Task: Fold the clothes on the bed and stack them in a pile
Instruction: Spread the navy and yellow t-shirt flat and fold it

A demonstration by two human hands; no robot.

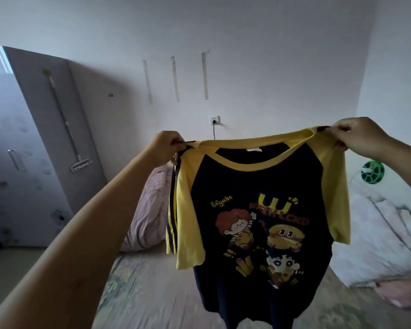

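The T-shirt [259, 210] hangs front-on in the air above the bed [152, 293], filling the frame from centre toward 5 o'clock. It is navy with yellow sleeves and a yellow neckband. Yellow script on its chest reads "Efgabc"; beside it sits a large yellow mark like "UU", and under that a line of red block letters too dim to read with certainty. Below are cartoon prints: a red-haired child, a burger with eyes, fries, and a dark-haired child's face. A small pale tag shows inside the collar, its writing too small to read.

The left hand [164, 148], at about 9 o'clock of the shirt's collar, has its fingers curled and pinches the shoulder seam, where dark stripes run down the sleeve. The right hand [358, 136], at about 2 o'clock, pinches the other shoulder the same way, so the shirt is stretched between them.

A pink quilt [150, 210] lies at 9 o'clock of the shirt, pale bedding [377, 233] at 3 o'clock.
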